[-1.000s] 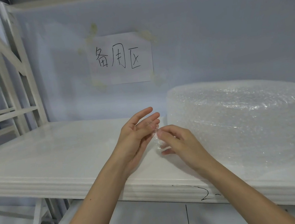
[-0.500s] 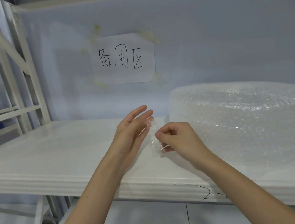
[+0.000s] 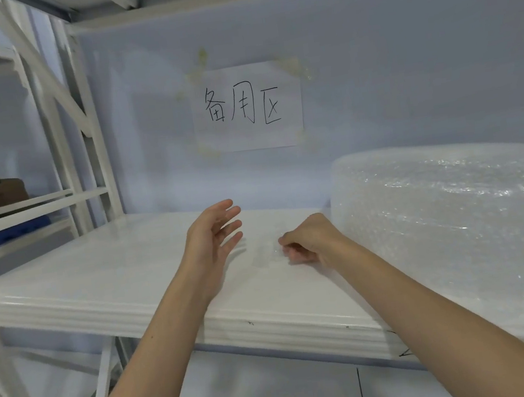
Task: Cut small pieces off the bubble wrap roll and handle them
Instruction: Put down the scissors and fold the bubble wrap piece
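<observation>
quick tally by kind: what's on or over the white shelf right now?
Bubble wrap roll: 1
Small cut bubble wrap piece: 1, pinched by the right hand
Hands: 2, the left hand empty, fingers spread
Paper sign on wall: 1
Total: 5

White shelf [image 3: 105, 277] with a ridged front edge, large bubble wrap roll [image 3: 455, 227] lying flat on its right side, small clear piece [image 3: 265, 253] on the surface left of the roll, near the front edge

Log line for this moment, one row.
right hand pinches small clear bubble wrap piece | left hand open | large bubble wrap roll on white shelf
</observation>
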